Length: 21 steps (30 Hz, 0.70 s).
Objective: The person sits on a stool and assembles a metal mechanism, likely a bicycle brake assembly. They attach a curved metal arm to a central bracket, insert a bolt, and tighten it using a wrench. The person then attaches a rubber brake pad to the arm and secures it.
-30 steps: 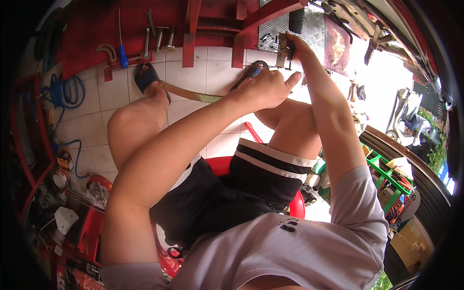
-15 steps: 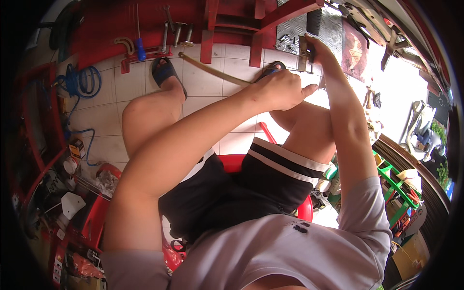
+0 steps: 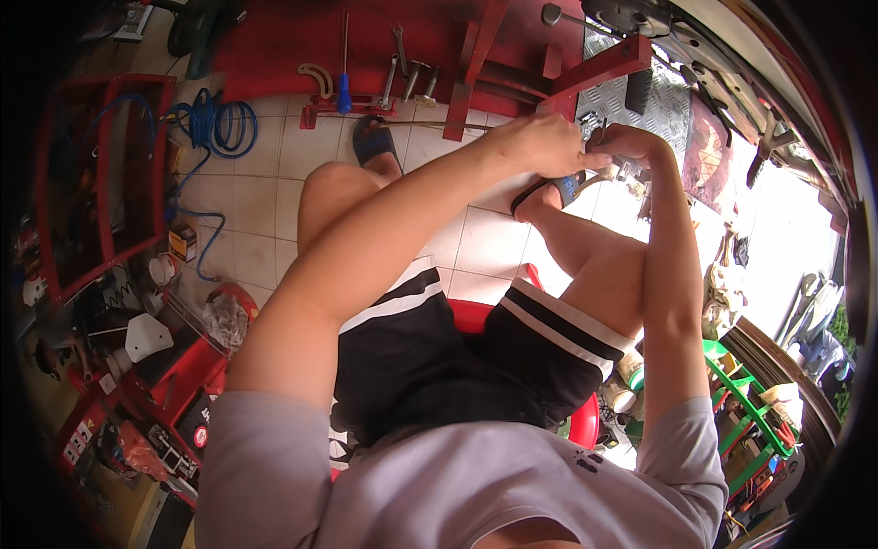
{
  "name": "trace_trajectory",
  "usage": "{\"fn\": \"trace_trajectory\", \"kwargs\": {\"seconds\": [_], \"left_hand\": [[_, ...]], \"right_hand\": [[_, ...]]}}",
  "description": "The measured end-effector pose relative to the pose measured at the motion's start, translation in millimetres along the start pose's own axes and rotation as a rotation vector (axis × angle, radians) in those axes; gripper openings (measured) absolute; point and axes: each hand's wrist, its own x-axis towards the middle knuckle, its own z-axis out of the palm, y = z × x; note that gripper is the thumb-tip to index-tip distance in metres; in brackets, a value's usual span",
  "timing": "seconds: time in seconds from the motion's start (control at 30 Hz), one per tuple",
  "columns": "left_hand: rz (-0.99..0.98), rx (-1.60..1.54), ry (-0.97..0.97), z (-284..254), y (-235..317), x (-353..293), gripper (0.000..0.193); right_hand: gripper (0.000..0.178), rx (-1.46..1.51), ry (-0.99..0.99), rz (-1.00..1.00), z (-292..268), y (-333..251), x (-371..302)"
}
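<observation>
My left hand [image 3: 544, 146] is closed round a long, thin, tan strip [image 3: 430, 124], which sticks out to the left over the tiled floor. Its thumb points right, toward my right hand [image 3: 631, 144]. That hand is close beside it, fingers curled; whatever they grip is mostly hidden, though small shiny metal parts [image 3: 626, 172] show just below. Both hands are in front of my knees, near a red metal frame [image 3: 599, 71].
On the far left stand a blue-handled screwdriver [image 3: 344, 96], a wrench [image 3: 389, 80] and a red rack [image 3: 320, 112]. Coiled blue hose [image 3: 215, 123] lies farther left. A ridged metal plate [image 3: 654, 105] is beyond my right hand. A green crate [image 3: 754, 416] sits at my right.
My right hand has drawn in next to my left hand; the metal piece it held earlier is now mostly hidden. The strip lies more level. The whole view has shifted.
</observation>
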Motion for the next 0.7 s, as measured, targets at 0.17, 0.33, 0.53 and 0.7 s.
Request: {"fn": "trace_trajectory", "kwargs": {"seconds": [0.17, 0.33, 0.53, 0.7], "left_hand": [[-0.124, 0.084, 0.162, -61, -44, -16, 0.061], [-0.307, -0.04, 0.529, -107, -83, -39, 0.052], [-0.815, -0.365, 1.022, -147, -167, -69, 0.06], [-0.853, -0.26, 0.926, -161, -233, -62, 0.056]], "right_hand": [[0.039, -0.583, 0.181, -0.031, 35, -112, -37], [0.034, -0.541, 0.232, -0.196, 87, -165, -46], [0.038, -0.406, 0.022, -0.199, 95, -164, -34], [0.04, -0.468, -0.003, -0.222, 93, -168, -30]]}}
